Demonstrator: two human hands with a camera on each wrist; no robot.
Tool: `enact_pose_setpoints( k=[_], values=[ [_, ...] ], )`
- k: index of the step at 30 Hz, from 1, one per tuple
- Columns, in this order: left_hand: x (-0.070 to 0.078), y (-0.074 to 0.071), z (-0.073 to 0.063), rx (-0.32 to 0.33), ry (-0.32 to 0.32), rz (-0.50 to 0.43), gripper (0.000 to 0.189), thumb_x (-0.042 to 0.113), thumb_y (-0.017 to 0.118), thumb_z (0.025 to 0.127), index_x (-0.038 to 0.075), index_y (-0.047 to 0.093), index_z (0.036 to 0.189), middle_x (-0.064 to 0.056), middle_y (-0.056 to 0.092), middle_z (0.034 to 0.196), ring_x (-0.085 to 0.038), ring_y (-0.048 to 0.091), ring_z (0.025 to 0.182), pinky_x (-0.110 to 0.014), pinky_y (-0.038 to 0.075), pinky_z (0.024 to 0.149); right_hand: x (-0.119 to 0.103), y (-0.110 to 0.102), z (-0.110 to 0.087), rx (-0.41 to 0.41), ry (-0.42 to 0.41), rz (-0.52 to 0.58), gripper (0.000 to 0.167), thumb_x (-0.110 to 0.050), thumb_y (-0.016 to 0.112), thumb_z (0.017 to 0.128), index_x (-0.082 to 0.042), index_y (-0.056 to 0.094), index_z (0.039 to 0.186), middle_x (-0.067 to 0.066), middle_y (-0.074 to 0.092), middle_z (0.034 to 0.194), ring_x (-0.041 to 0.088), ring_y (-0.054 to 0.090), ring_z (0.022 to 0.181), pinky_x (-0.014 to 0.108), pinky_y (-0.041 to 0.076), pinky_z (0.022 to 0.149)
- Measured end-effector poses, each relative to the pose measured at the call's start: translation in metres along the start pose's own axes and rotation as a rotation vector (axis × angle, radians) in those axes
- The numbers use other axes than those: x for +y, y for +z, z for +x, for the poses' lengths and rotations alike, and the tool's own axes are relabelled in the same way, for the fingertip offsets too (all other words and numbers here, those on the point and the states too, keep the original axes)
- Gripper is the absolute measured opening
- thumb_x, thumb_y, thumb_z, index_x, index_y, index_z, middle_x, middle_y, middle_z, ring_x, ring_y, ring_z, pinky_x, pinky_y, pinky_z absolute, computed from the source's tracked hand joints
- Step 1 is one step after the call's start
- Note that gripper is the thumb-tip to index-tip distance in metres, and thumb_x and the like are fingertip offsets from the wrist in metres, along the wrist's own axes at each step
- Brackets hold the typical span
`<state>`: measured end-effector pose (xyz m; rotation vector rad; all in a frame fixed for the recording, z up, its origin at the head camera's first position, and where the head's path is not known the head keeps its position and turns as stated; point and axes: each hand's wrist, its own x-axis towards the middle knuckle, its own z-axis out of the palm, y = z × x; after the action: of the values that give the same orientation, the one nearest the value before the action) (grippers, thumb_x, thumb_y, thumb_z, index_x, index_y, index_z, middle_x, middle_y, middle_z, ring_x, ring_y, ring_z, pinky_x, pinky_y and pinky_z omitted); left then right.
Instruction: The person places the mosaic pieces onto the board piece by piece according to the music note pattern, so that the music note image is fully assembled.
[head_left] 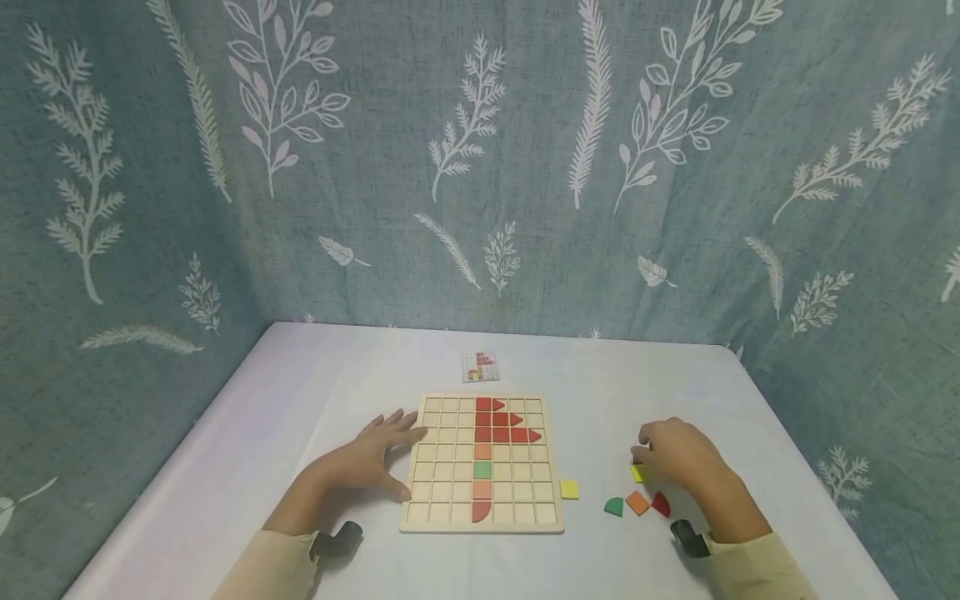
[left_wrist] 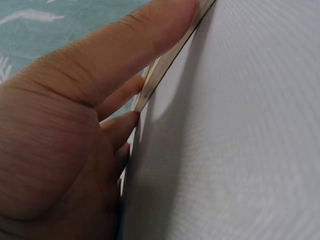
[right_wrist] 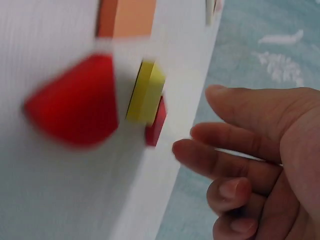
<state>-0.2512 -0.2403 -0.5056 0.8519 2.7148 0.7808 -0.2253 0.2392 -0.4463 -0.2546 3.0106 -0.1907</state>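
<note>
A light wooden grid board lies on the table with red, orange and green pieces set in its cells. My left hand rests at the board's left edge, fingers spread; in the left wrist view its thumb lies against the wooden side. To the right, my right hand is over loose pieces with its fingers loosely bent. The right wrist view shows nothing between thumb and fingers. Nearest to that hand are a yellow square and a small red piece behind it, partly hidden.
A red quarter-circle, an orange square and a green quarter-circle lie below the right hand. Another yellow square sits beside the board's right edge. Behind the board is a small pattern card.
</note>
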Motion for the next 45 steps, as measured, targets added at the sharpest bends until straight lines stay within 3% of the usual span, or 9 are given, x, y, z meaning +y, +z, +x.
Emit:
enact_pose_setpoints(
  k=[7, 12, 20, 31, 36, 45],
  values=[
    [0.0, 0.003, 0.0, 0.006, -0.03, -0.011, 0.113, 0.062, 0.083, 0.054, 0.014, 0.043, 0.148, -0.013, 0.021, 0.159, -0.035, 0.006, 0.147, -0.054, -0.001, 0.116, 0.009, 0.003, 0.007, -0.081, 0.097, 0.031, 0.024, -0.023, 0.068, 0.09, -0.002, 0.071, 0.099, 0.008, 0.067, 0.088, 0.024, 0.06, 0.079, 0.049, 0.054, 0.078],
    [0.002, 0.004, -0.001, 0.004, -0.032, -0.011, 0.113, 0.062, 0.083, 0.054, 0.013, 0.043, 0.148, -0.014, 0.022, 0.159, -0.036, 0.007, 0.147, -0.055, 0.0, 0.116, 0.004, 0.008, 0.013, -0.096, 0.087, 0.027, 0.022, -0.027, 0.073, 0.086, -0.005, 0.072, 0.09, 0.003, 0.064, 0.079, 0.021, 0.055, 0.071, 0.041, 0.054, 0.069],
    [0.002, 0.002, 0.0, -0.01, -0.016, -0.011, 0.112, 0.062, 0.081, 0.057, 0.013, 0.04, 0.149, -0.015, 0.02, 0.159, -0.037, 0.005, 0.146, -0.055, -0.002, 0.116, 0.0, 0.008, 0.019, -0.099, 0.057, 0.056, 0.008, -0.012, 0.072, 0.082, -0.008, 0.071, 0.089, 0.002, 0.063, 0.081, 0.021, 0.055, 0.073, 0.043, 0.054, 0.07],
    [0.0, 0.0, 0.0, -0.029, 0.003, 0.002, 0.112, 0.059, 0.082, 0.06, 0.009, 0.038, 0.15, -0.018, 0.018, 0.159, -0.039, 0.005, 0.146, -0.057, -0.001, 0.115, -0.008, 0.01, 0.032, -0.137, 0.11, 0.147, 0.021, -0.014, 0.077, 0.08, -0.006, 0.07, 0.098, 0.004, 0.061, 0.083, 0.022, 0.054, 0.074, 0.038, 0.054, 0.067],
    [-0.001, -0.001, 0.0, -0.029, -0.007, 0.005, 0.112, 0.059, 0.082, 0.06, 0.009, 0.037, 0.15, -0.018, 0.018, 0.159, -0.039, 0.005, 0.146, -0.057, -0.001, 0.115, -0.024, 0.008, 0.039, -0.114, 0.074, 0.159, 0.023, -0.015, 0.077, 0.08, -0.007, 0.071, 0.1, 0.003, 0.062, 0.085, 0.021, 0.055, 0.075, 0.038, 0.055, 0.07],
    [0.0, -0.002, 0.001, -0.043, -0.04, 0.013, 0.112, 0.059, 0.082, 0.06, 0.011, 0.037, 0.151, -0.015, 0.017, 0.16, -0.035, 0.003, 0.147, -0.053, -0.002, 0.116, -0.074, 0.006, 0.044, -0.057, -0.063, 0.178, 0.023, -0.015, 0.078, 0.078, -0.008, 0.072, 0.099, 0.0, 0.065, 0.087, 0.018, 0.056, 0.077, 0.039, 0.054, 0.072]
  ],
)
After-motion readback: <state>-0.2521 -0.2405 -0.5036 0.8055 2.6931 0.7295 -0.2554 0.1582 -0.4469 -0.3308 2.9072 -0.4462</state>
